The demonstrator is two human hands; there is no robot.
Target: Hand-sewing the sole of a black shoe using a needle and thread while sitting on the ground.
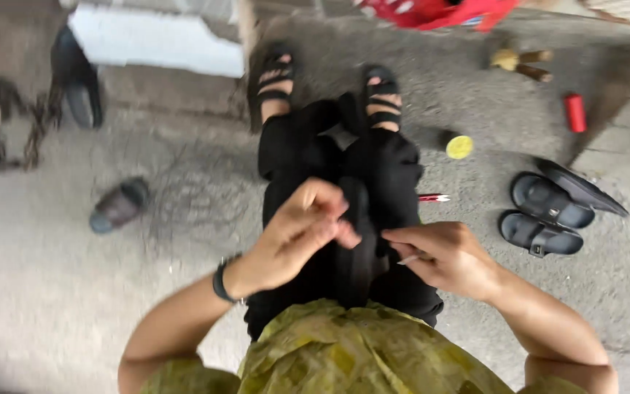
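Grey concrete ground (52,306) fills the view, rough and blurred by head motion, so small details are hard for me to read. I look straight down over a yellow-green patterned shirt (344,350) and black trousers (373,168) to two feet in black strapped sandals (329,84).

My left hand (297,237) sits over the lap with its fingers curled together, the tips pinched on something I cannot make out against the dark cloth. A dark band (222,281) circles that wrist. My right hand (446,255) is just beside it, fingers drawn in and clamped on a thin pale sliver (408,258), only a short end of which shows past the fingertips; what it is I cannot tell. The two hands are near each other but not touching.

Around me: a pair of black slide sandals (548,211) on the right, a round yellow lid (459,147), a red cylinder (574,111), a thin red stick (433,197) half hidden by the trouser leg. On the left lie a rusty chain (9,124) and a single grey slipper (118,206). Red cloth (439,11) is cut off at the top edge.
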